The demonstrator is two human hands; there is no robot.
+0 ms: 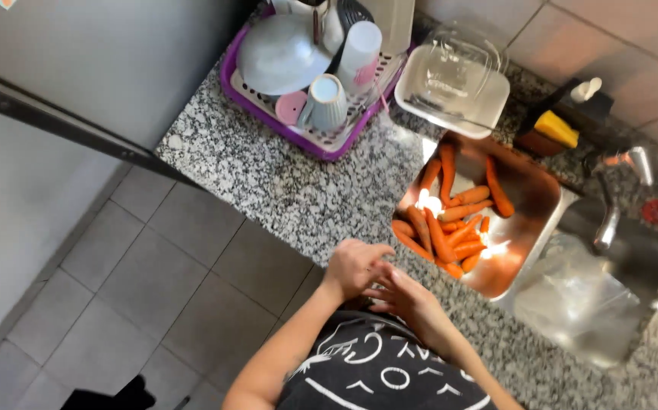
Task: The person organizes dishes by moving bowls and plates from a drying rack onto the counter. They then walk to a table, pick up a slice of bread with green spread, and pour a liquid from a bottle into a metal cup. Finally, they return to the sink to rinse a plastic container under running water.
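My left hand (353,266) and right hand (408,298) meet at lower centre of the frame, fingers loosely curled and touching each other, over the counter's (283,182) near edge; I cannot tell whether they pinch anything. Just right of them, at centre right, the metal tray (538,193) holds a heap of carrots (454,220), lit by bright sun. Farther right lies the sink (632,266) with its tap (610,220) and a clear plastic bag (572,300) in it. At the top sit a purple dish rack (306,140) with a bowl (279,53) and cups, and beside it a clear container (454,80).
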